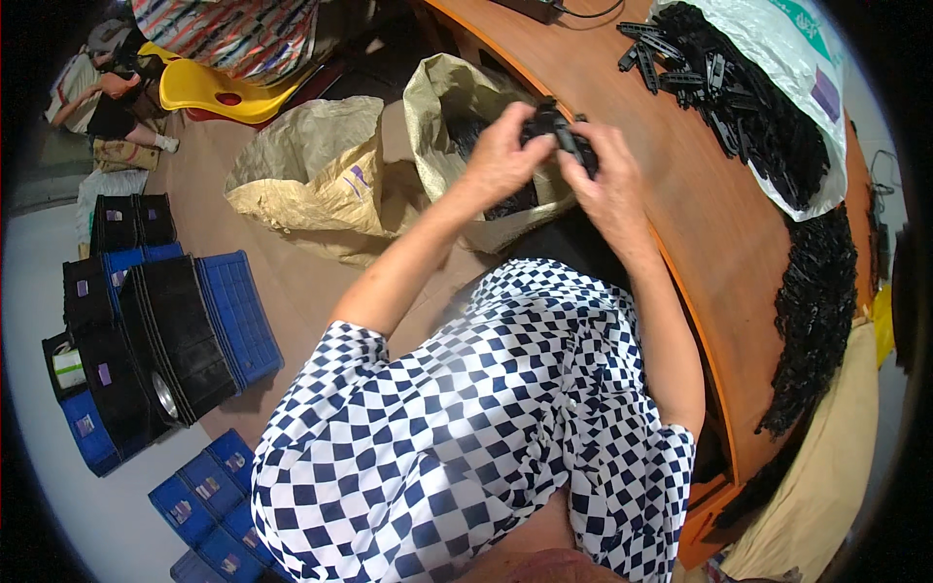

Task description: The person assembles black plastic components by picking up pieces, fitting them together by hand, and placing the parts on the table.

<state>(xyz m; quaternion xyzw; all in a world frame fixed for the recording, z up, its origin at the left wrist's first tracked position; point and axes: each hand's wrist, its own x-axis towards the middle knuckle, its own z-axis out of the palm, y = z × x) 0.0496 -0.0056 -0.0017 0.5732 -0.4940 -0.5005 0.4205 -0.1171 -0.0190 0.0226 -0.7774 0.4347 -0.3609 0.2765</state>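
Both my hands are raised over the table's near edge, beside an open woven sack (428, 146). My left hand (501, 160) is closed on small black plastic parts (547, 120), thumb and fingers pinched. My right hand (607, 180) grips black plastic pieces too, close against the left. The exact shape of the held pieces is blurred and partly covered by my fingers. Dark material lies inside the sack, below my left hand. Ahead to the right, a heap of long black plastic clips (705, 83) spills from a white plastic bag (831, 117) onto the orange-brown table (680, 194).
Another open woven sack (311, 170) stands on the floor, left of the first. Further right, a mound of small black pieces (816, 311) covers the table's far side. Stacked blue and black crates (238, 311) line the left. Near a yellow chair (214, 87), another person (117, 107) is partly visible.
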